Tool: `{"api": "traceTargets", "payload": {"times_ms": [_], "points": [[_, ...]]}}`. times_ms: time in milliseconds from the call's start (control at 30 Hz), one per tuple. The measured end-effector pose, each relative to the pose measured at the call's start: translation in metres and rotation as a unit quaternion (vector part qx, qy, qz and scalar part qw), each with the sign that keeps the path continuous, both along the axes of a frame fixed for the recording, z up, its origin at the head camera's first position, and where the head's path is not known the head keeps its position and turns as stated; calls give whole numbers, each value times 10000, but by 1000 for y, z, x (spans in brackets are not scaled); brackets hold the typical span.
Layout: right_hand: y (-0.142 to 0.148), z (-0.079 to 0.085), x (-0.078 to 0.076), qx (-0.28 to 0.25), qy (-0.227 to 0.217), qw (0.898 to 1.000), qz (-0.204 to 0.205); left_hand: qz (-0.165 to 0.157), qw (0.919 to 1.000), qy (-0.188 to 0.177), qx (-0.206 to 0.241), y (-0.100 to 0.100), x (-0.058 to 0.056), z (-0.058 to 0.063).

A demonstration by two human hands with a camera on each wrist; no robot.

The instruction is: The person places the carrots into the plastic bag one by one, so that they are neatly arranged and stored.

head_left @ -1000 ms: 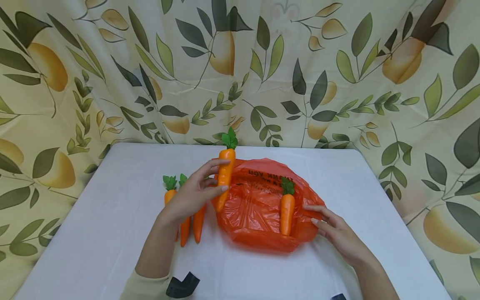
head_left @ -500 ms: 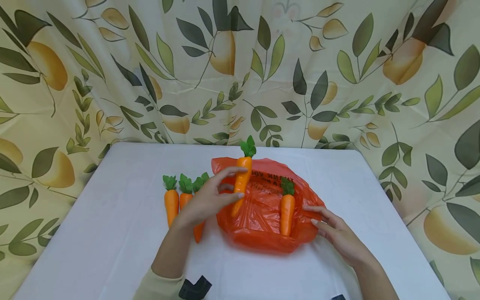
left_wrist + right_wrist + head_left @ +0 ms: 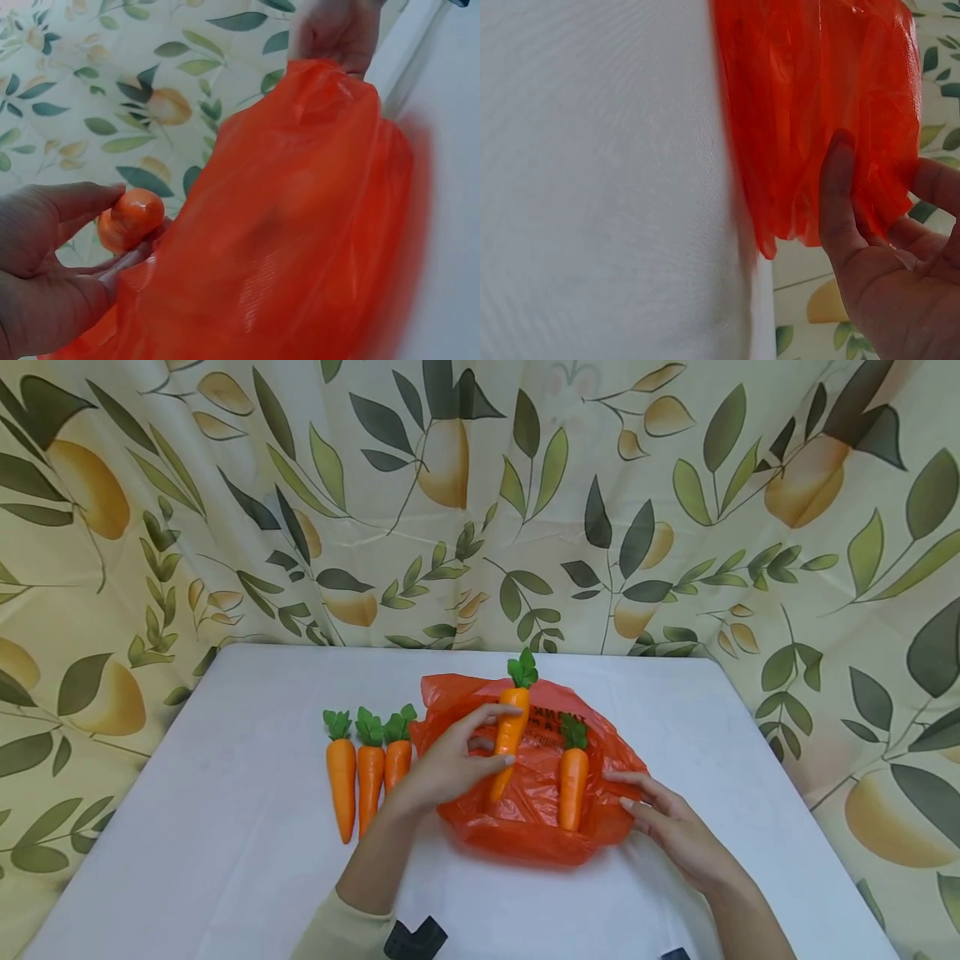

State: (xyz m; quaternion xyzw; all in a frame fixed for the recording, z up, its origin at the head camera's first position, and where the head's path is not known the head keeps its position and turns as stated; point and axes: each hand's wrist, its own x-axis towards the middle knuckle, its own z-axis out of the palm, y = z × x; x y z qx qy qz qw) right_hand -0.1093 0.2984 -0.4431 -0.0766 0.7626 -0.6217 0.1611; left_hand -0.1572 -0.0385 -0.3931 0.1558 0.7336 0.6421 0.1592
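Note:
My left hand (image 3: 459, 762) pinches a toy carrot (image 3: 512, 727) between thumb and fingers, its green leaves up, over the left part of a red plastic bag (image 3: 480, 839). In the left wrist view the orange carrot end (image 3: 133, 217) shows between the fingers, beside the bag wall (image 3: 277, 225). A second carrot (image 3: 573, 789) lies in the bag's open mouth, leaves toward the back. At the bag's right edge my right hand (image 3: 678, 827) holds the rim, thumb on one side and fingers on the other, as the right wrist view also shows around the red plastic (image 3: 810, 112).
Three more carrots lie side by side left of the bag: a left one (image 3: 342, 789), a middle one (image 3: 370, 781) and a right one (image 3: 397, 760) partly behind my left forearm. A white table (image 3: 187, 827) bears everything. Behind hangs a leaf-patterned curtain (image 3: 480, 568).
My left hand has carried its carrot rightward and lower, from the bag's left edge to over its opening. The row of carrots shows more now. The right hand has stayed at the rim.

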Motion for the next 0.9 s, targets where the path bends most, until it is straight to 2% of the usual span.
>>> {"api": "traceTargets", "payload": {"times_ms": [233, 500, 900], "points": [[0, 0, 0, 21, -12, 10000, -1, 21, 9998, -110, -134, 10, 2, -5], [0, 1, 0, 12, -39, 10000, 19, -182, 9994, -268, -100, 20, 2, -12], [0, 2, 0, 17, -197, 9998, -31, -239, 9979, -313, -519, 34, -2, -24]]}}
